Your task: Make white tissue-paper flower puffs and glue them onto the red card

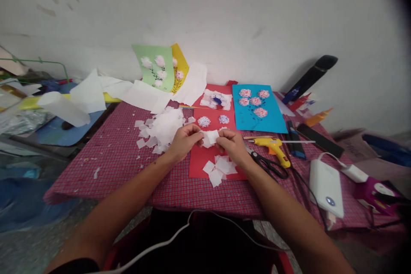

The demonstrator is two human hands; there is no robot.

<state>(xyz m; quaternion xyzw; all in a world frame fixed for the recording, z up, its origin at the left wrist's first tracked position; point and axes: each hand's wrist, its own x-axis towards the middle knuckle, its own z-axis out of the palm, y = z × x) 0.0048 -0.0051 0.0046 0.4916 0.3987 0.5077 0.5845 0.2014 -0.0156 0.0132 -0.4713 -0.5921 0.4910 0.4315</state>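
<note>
In the head view, a white tissue square (210, 138) is pinched at frame centre by the closed left hand (183, 141) and right hand (233, 145). Below, two rosettes (204, 121) are placed on a red card (201, 167); a blue card (258, 109) bears pink blossoms; loose tissue squares (165, 127) are left of centre.

Bare hands (184, 141), forearms (118, 218); dark sleeve (75, 266), probably black.

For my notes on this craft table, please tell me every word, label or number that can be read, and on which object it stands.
Brown cardboard piece: dark printed letters, too blurred to read.
White rectangular power bank: small round blue mark, too small to read.
I can read no other text.
</note>
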